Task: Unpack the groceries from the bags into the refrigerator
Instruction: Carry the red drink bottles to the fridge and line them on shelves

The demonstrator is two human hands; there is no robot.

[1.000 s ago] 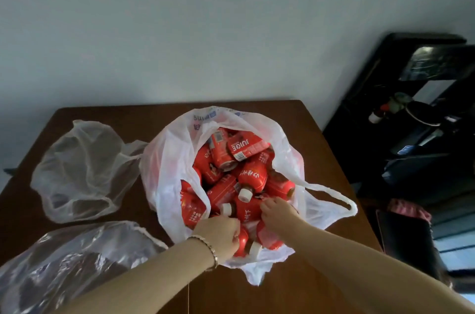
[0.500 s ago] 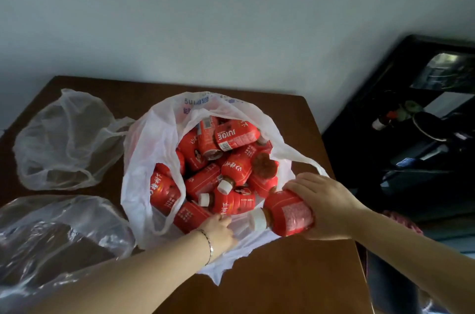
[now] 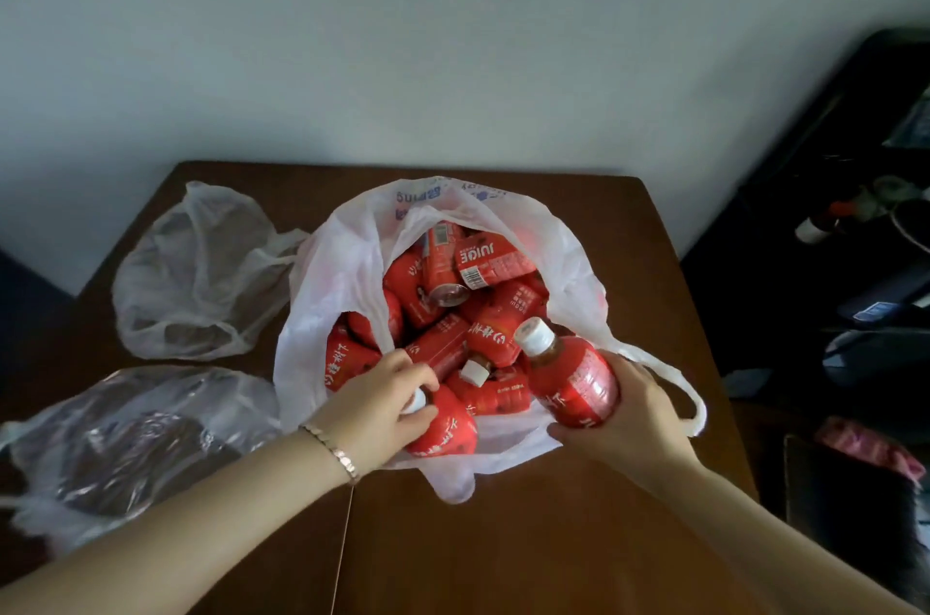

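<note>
Fingers (image 3: 635, 370) of right hand (image 3: 641, 423) round bottle (image 3: 571, 378)

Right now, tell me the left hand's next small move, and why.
Probably lift out the red plastic bottle whose white cap the left hand pinches inside the white plastic bag; the right hand holds a second red bottle, so both would be loaded.

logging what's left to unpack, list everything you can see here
table: one, brown, under everything
white bag: one, white, mid-table, open
drinks: many, red, piled in white bag
right bottle: one, red, white cap, over bag's right edge
left bottle: one, red, bag's near edge
clear bags: two, clear, left of white bag
shelf: one, black, far right
bracelet: one, pinkish, left wrist
left hand: one, grips left bottle's cap
right hand: one, holds right bottle
</note>
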